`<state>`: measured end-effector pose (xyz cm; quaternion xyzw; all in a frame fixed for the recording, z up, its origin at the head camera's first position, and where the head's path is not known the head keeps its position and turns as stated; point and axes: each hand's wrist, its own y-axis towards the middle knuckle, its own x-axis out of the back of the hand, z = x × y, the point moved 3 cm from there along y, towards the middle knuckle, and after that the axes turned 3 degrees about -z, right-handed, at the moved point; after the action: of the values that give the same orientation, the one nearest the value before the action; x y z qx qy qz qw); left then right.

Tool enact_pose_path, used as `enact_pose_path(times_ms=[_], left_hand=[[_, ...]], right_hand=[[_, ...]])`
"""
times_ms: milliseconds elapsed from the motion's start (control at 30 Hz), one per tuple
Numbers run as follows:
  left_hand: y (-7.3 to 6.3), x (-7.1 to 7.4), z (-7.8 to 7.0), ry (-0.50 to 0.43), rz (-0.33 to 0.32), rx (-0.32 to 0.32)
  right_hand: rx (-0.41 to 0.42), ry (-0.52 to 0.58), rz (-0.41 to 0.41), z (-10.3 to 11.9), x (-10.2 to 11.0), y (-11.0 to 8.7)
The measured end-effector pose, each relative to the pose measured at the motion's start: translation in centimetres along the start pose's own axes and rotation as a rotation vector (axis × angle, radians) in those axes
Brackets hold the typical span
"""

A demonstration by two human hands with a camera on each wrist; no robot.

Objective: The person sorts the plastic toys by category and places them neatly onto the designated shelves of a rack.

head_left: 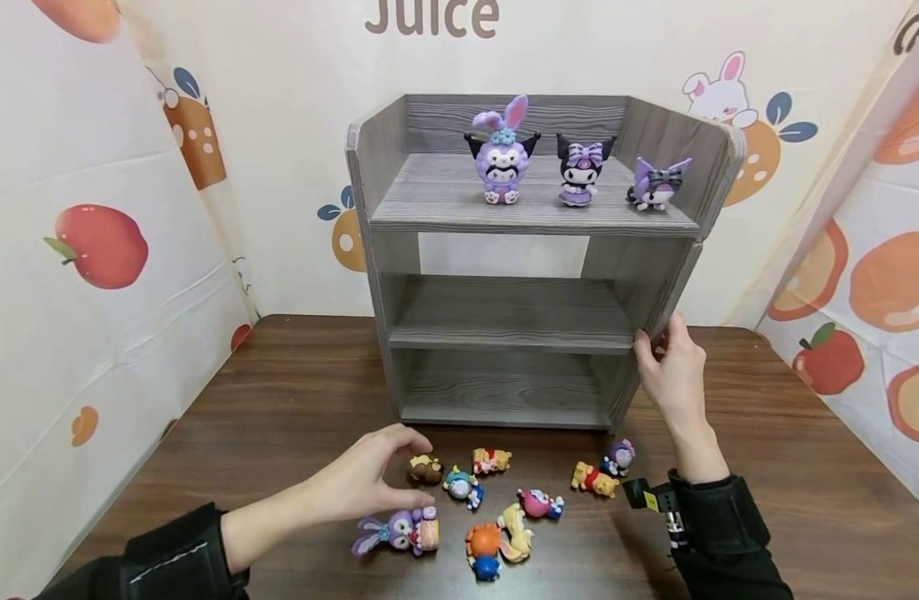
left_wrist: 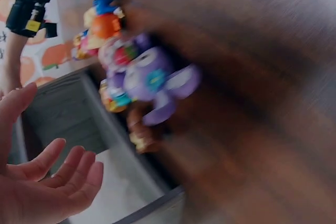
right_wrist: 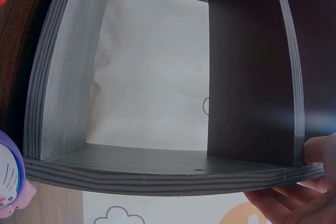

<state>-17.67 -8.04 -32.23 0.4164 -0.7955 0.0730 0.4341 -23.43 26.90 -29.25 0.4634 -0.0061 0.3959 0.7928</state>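
My left hand point(head_left: 365, 479), fingers parted and holding nothing, hovers over the table beside a lying purple rabbit figurine point(head_left: 399, 531) and a small brown-and-yellow figurine point(head_left: 426, 468). In the left wrist view, a gap separates that hand point(left_wrist: 58, 182) from the blurred purple rabbit figurine point(left_wrist: 149, 77). My right hand point(head_left: 675, 379) grips the right side panel of a grey wooden shelf point(head_left: 504, 315), thumb on the front edge. The right wrist view has this hand point(right_wrist: 299, 198) around the panel's edge, some fingers hidden behind it. Three purple figurines stand on the top board, including a rabbit-eared one point(head_left: 501, 167).
Several small figurines lie in front of the shelf: an orange-and-blue one point(head_left: 484, 546), a pale yellow one point(head_left: 516, 533), a pink one point(head_left: 540, 504) and a yellow bear in red point(head_left: 594, 480). A purple one point(head_left: 619, 457) is near the shelf's right foot. Printed cloth point(head_left: 294, 167) hangs behind.
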Motion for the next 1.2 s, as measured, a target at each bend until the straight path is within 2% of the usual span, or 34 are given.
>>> enact_pose_path(times_ms=[200,333,500,833,1200], left_hand=[[-1.5,-1.5,2.0,0.022,0.036,0.036],[-2.4,-2.1,3.0,0.037,0.047,0.096],[-3.0,-2.9,3.7,-0.036,0.073,0.169],[-3.3,-3.9,4.0,-0.125,0.081,0.168],[-2.9,-3.8,3.8,-0.081,0.057,0.159]], right_hand=[[-0.001,0.000,0.005,0.1,0.0,0.0],[-0.001,0.003,0.008,0.0,-0.1,-0.1],[0.007,0.006,0.011,0.0,-0.1,-0.1],[0.003,-0.022,0.005,0.0,-0.1,0.0],[-0.007,-0.018,0.005,0.0,0.0,0.0]])
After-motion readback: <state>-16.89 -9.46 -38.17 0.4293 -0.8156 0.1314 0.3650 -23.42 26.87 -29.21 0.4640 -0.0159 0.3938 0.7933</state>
